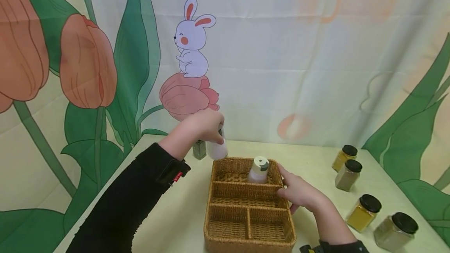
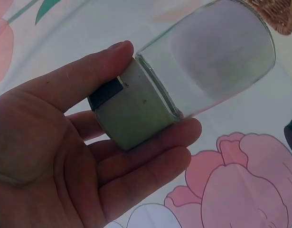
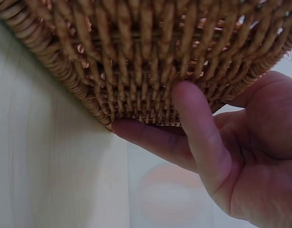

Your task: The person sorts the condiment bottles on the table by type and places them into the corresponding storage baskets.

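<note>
My left hand (image 1: 208,125) holds a clear glass shaker bottle (image 2: 226,52) of white powder by its pale cap. In the left wrist view, the thumb lies on one side of the cap and the fingers on the other. The bottle is off the table, by the back left corner of a woven basket (image 1: 249,244) with compartments. A similar bottle (image 1: 258,173) with a pale cap stands in the basket's back compartment. My right hand (image 1: 304,193) grips the basket's right side near the back, with fingers against the outer wall (image 3: 141,61).
Behind the left hand stands a small glass jar (image 1: 199,150), partly hidden. Several black-lidded jars, among them a yellow one (image 1: 363,212) and a greyish one (image 1: 395,231), stand along the table's right side. A printed curtain (image 1: 253,50) hangs behind the table.
</note>
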Motion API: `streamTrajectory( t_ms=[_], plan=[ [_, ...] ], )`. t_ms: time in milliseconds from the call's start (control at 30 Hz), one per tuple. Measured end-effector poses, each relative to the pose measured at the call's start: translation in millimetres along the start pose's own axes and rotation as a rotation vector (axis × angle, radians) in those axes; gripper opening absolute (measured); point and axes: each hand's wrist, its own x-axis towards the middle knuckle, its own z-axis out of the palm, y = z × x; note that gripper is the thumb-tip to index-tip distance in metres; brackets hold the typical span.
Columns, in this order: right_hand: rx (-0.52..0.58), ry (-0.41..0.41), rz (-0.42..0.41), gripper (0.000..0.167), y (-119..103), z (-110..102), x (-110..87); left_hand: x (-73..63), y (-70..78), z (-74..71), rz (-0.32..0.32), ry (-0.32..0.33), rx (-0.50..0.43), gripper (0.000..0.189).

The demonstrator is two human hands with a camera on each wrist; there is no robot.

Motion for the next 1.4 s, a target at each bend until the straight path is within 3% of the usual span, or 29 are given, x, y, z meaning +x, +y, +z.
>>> streamTrajectory(
  t_ms=[600,1400],
  plan=[
    [0.015,0.000,0.002,0.093,1,1,-0.4,13.6,25.5,31.9,0.025,-0.055,-0.015,0.037],
    [0.022,-0.007,-0.011,0.094,2,0,1.4,34.2,28.5,78.9,0.033,-0.090,0.033,0.036]
  ],
)
